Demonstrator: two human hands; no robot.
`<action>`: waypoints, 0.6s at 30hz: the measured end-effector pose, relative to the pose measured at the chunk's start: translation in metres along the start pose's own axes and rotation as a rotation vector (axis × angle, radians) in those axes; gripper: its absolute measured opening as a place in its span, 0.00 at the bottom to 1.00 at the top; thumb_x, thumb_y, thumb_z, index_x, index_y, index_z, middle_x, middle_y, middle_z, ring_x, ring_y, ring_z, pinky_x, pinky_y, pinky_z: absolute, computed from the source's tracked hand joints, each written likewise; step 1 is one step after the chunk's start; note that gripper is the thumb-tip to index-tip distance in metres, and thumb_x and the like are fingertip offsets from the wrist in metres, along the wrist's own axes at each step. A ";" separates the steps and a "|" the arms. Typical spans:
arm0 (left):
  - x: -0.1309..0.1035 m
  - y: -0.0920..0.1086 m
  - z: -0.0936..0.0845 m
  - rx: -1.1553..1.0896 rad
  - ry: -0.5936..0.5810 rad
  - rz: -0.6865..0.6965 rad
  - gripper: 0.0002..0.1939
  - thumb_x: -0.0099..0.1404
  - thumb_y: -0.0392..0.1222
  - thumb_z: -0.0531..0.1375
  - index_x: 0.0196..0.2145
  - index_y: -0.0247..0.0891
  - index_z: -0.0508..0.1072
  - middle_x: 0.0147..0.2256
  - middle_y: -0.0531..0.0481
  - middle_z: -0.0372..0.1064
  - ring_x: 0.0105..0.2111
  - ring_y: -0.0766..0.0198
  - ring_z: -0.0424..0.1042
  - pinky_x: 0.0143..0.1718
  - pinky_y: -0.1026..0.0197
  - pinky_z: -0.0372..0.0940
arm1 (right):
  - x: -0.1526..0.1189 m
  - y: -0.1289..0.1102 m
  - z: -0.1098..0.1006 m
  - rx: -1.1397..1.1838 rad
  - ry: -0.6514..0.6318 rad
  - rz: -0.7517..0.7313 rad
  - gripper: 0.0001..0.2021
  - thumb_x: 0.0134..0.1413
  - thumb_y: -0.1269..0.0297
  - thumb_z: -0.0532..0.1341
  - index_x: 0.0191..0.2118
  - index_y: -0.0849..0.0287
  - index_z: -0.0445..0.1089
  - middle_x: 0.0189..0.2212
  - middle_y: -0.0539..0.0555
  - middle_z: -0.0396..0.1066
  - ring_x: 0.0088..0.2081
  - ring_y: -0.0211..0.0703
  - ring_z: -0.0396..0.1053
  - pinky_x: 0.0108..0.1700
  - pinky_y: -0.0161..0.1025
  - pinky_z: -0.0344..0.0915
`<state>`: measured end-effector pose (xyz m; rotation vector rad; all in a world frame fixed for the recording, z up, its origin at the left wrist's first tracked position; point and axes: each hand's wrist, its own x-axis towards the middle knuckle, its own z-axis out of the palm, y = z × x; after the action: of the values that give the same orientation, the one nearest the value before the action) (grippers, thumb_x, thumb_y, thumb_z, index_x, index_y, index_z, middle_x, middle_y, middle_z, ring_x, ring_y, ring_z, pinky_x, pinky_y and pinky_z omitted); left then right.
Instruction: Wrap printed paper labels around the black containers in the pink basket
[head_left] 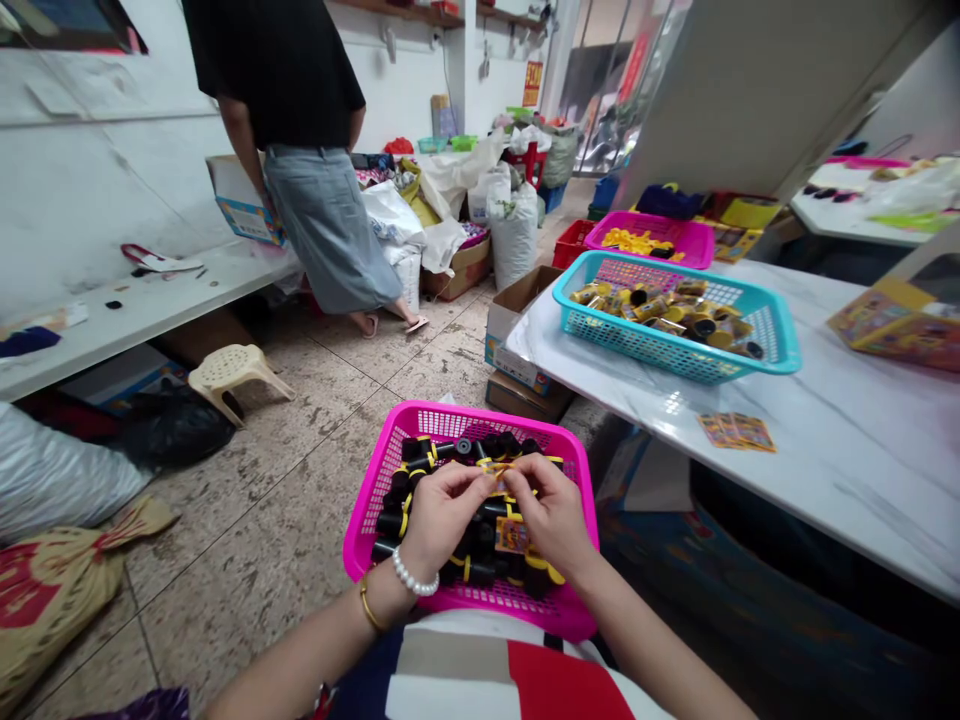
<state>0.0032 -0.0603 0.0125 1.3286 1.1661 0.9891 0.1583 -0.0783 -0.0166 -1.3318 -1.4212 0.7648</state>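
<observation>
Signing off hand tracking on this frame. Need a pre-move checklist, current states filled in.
1. Left hand and right hand both in view: ok.
2. Small printed piece pinched between the fingertips of both hands: ok.
3. Alignment of that piece: cannot tell, the fingers cover much of it.
4. Pink basket upright below the hands, black-and-yellow parts inside: ok.
5. Blue basket resting on the marble-patterned table: ok.
6. Other person apart from the hands: ok, standing across the floor.
</observation>
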 end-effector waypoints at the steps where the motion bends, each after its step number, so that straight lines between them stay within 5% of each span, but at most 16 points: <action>1: 0.002 -0.001 -0.001 -0.001 -0.002 -0.003 0.12 0.58 0.47 0.64 0.32 0.35 0.80 0.30 0.47 0.72 0.31 0.62 0.68 0.34 0.62 0.62 | -0.001 0.000 0.003 0.010 -0.012 -0.002 0.09 0.60 0.58 0.58 0.32 0.57 0.66 0.29 0.51 0.67 0.31 0.40 0.65 0.34 0.36 0.61; 6: 0.005 -0.008 -0.018 0.036 0.032 0.024 0.06 0.55 0.43 0.67 0.26 0.37 0.80 0.30 0.46 0.72 0.35 0.60 0.69 0.38 0.61 0.63 | -0.011 0.004 0.021 0.204 -0.116 0.119 0.08 0.58 0.58 0.61 0.34 0.56 0.64 0.28 0.49 0.68 0.29 0.39 0.67 0.32 0.35 0.63; 12: -0.008 -0.010 -0.039 0.183 0.086 -0.029 0.06 0.52 0.43 0.68 0.25 0.38 0.80 0.29 0.47 0.69 0.32 0.63 0.68 0.33 0.63 0.62 | -0.022 0.004 0.040 0.144 -0.229 0.196 0.11 0.58 0.55 0.59 0.32 0.57 0.65 0.22 0.48 0.66 0.24 0.38 0.65 0.28 0.34 0.60; 15: -0.010 -0.009 -0.045 0.055 0.046 -0.164 0.09 0.53 0.44 0.66 0.28 0.35 0.80 0.26 0.48 0.70 0.25 0.67 0.66 0.26 0.66 0.59 | -0.021 0.001 0.046 0.159 -0.312 0.232 0.12 0.60 0.54 0.57 0.32 0.58 0.65 0.21 0.47 0.64 0.23 0.37 0.64 0.26 0.33 0.60; 18: -0.010 -0.014 -0.046 -0.101 0.029 -0.319 0.15 0.54 0.49 0.65 0.29 0.32 0.77 0.18 0.53 0.66 0.14 0.74 0.55 0.15 0.68 0.46 | -0.010 0.000 0.041 0.193 -0.411 0.223 0.14 0.59 0.52 0.57 0.32 0.58 0.67 0.23 0.48 0.66 0.25 0.38 0.65 0.27 0.33 0.61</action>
<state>-0.0454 -0.0618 0.0036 1.0123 1.2862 0.8248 0.1187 -0.0805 -0.0313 -1.2401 -1.4787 1.3501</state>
